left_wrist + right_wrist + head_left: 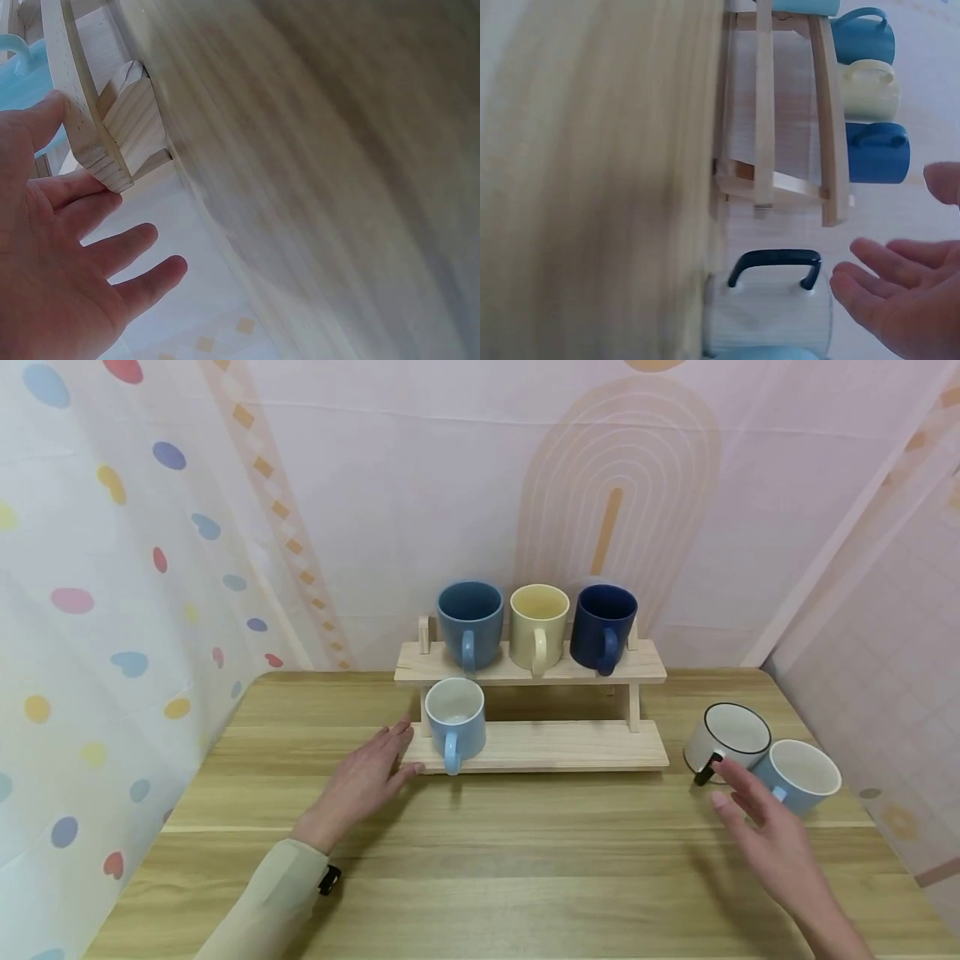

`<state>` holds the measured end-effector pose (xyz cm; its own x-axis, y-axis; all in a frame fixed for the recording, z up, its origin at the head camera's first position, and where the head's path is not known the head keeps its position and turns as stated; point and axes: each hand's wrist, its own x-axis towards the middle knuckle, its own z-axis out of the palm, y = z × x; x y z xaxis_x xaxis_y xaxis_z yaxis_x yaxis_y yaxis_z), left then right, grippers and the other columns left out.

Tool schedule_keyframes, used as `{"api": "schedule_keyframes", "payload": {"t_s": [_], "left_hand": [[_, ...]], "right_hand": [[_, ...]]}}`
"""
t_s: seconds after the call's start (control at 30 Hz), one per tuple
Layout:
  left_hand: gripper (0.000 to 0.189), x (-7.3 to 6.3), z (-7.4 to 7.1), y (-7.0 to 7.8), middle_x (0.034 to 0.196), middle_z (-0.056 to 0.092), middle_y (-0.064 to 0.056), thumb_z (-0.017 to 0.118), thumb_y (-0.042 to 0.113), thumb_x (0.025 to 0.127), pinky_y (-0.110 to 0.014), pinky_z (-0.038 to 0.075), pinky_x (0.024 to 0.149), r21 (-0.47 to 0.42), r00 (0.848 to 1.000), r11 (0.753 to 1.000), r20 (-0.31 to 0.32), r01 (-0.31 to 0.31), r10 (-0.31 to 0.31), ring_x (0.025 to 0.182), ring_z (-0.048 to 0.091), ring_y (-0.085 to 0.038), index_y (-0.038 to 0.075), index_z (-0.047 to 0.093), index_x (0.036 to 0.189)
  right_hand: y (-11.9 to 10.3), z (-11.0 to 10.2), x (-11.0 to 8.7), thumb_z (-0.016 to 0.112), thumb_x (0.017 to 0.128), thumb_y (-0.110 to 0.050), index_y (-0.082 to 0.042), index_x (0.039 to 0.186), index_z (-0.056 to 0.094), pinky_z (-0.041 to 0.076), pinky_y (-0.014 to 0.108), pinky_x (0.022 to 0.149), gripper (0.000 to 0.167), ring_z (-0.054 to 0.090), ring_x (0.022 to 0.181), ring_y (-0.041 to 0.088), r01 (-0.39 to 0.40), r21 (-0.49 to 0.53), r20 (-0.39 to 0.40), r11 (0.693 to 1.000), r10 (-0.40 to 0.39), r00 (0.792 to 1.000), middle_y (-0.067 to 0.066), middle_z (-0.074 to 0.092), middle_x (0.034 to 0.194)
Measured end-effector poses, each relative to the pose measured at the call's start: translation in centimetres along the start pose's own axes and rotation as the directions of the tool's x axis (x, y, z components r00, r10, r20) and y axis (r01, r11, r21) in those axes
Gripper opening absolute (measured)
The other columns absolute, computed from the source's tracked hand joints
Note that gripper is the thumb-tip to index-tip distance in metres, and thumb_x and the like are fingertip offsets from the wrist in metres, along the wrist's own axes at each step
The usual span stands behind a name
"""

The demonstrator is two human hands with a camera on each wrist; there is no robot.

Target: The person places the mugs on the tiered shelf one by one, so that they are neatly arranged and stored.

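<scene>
My left hand (363, 789) rests against the left end of the two-tier wooden rack (555, 747), thumb at its front edge. In the left wrist view the other fingers (154, 281) are spread and loose. A light blue mug (456, 727) stands on the lower shelf beside that hand. My right hand (772, 839) hovers, fingers apart and holding nothing, close by the black handle of a white mug (723, 735) with a black rim. A second light blue mug (798, 777) stands next to it, partly hidden behind the right hand.
On the upper shelf stand a teal-blue mug (472, 618), a pale yellow mug (538, 627) and a navy mug (602, 627), handles facing forward. The rack and loose mugs stand on a wood-grain table (525, 877). Patterned curtains (420, 485) hang behind and at the sides.
</scene>
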<state>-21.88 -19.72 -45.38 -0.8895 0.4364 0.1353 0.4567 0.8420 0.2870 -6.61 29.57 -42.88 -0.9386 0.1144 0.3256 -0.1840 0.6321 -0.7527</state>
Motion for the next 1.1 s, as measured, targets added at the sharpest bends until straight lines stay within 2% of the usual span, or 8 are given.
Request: {"api": "schedule_keyframes", "payload": {"t_s": [0.07,0.27,0.47,0.53,0.7,0.77,0.97,1.1], "left_hand": [[0.068,0.0,0.0,0.0,0.161,0.038,-0.023,0.063,0.040,0.103,-0.063,0.037,0.113,-0.003,1.000,1.000,0.000,-0.002,0.002,0.143,0.040,-0.048,-0.004,0.045,0.152],[0.068,-0.1,-0.1,-0.1,0.161,0.039,-0.023,0.064,0.039,0.103,-0.063,0.037,0.113,-0.014,1.000,1.000,-0.001,-0.005,0.005,0.144,0.040,-0.048,-0.004,0.045,0.152],[0.068,-0.1,0.0,-0.1,0.161,0.038,-0.022,0.063,0.040,0.104,-0.062,0.036,0.114,-0.019,1.000,1.000,0.004,0.002,-0.002,0.144,0.040,-0.047,-0.003,0.044,0.153],[0.068,-0.1,0.0,-0.1,0.161,0.038,-0.022,0.063,0.040,0.104,-0.062,0.036,0.114,-0.022,1.000,1.000,0.006,0.005,-0.005,0.144,0.040,-0.047,-0.003,0.044,0.153],[0.068,-0.1,-0.1,0.0,0.162,0.037,-0.022,0.062,0.040,0.104,-0.062,0.036,0.114,-0.027,1.000,1.000,0.007,0.008,-0.008,0.144,0.040,-0.047,-0.003,0.044,0.153],[0.068,-0.1,0.0,0.0,0.162,0.037,-0.022,0.062,0.040,0.104,-0.062,0.036,0.114,-0.028,1.000,1.000,0.004,0.007,-0.007,0.144,0.040,-0.046,-0.003,0.044,0.153],[0.068,-0.1,0.0,-0.1,0.162,0.037,-0.022,0.062,0.040,0.104,-0.061,0.036,0.114,-0.033,1.000,0.999,0.003,0.008,-0.008,0.144,0.040,-0.046,-0.003,0.045,0.153],[0.068,-0.1,0.0,-0.1,0.162,0.037,-0.022,0.062,0.041,0.104,-0.061,0.036,0.114,-0.034,1.000,0.999,0.009,0.010,-0.010,0.144,0.040,-0.046,-0.003,0.045,0.153]], "right_hand": [[0.3,0.1,-0.1,0.059,0.106,-0.009,0.008,0.151,0.044,0.038,0.001,0.094,0.050,0.045,0.115,-0.022,-0.016,0.044,-0.020,0.999,0.017,1.000,0.033,0.054,0.143],[0.7,0.3,-0.4,0.053,0.110,-0.021,0.006,0.155,0.037,0.036,0.000,0.094,0.055,0.042,0.120,-0.021,-0.122,0.079,-0.022,0.989,0.124,0.992,0.030,0.047,0.151],[0.8,1.2,-0.6,0.050,0.111,-0.030,0.006,0.157,0.032,0.037,0.001,0.092,0.061,0.041,0.120,-0.017,-0.251,0.141,0.026,0.958,0.250,0.968,0.029,0.041,0.156],[0.8,1.4,-0.5,0.049,0.111,-0.033,0.004,0.159,0.028,0.037,0.001,0.092,0.064,0.042,0.127,-0.009,-0.302,0.165,0.051,0.939,0.297,0.953,0.028,0.038,0.159],[1.0,1.6,0.2,0.044,0.112,-0.041,0.001,0.164,0.014,0.035,0.003,0.097,0.074,0.029,0.151,0.029,-0.436,0.253,0.139,0.864,0.414,0.900,0.026,0.023,0.167],[1.1,1.7,0.5,0.043,0.111,-0.042,0.000,0.164,0.010,0.034,0.005,0.102,0.075,0.023,0.153,0.035,-0.479,0.309,0.160,0.822,0.452,0.878,0.024,0.018,0.169],[1.3,2.5,1.4,0.046,0.111,-0.038,-0.003,0.165,0.003,0.026,0.029,0.122,0.077,0.020,0.155,0.033,-0.546,0.528,0.179,0.651,0.542,0.821,0.019,0.012,0.170],[1.5,3.0,1.9,0.043,0.112,-0.036,0.000,0.164,0.003,0.024,0.035,0.123,0.076,0.020,0.155,0.034,-0.538,0.557,0.164,0.632,0.551,0.818,0.018,0.011,0.171]]}}
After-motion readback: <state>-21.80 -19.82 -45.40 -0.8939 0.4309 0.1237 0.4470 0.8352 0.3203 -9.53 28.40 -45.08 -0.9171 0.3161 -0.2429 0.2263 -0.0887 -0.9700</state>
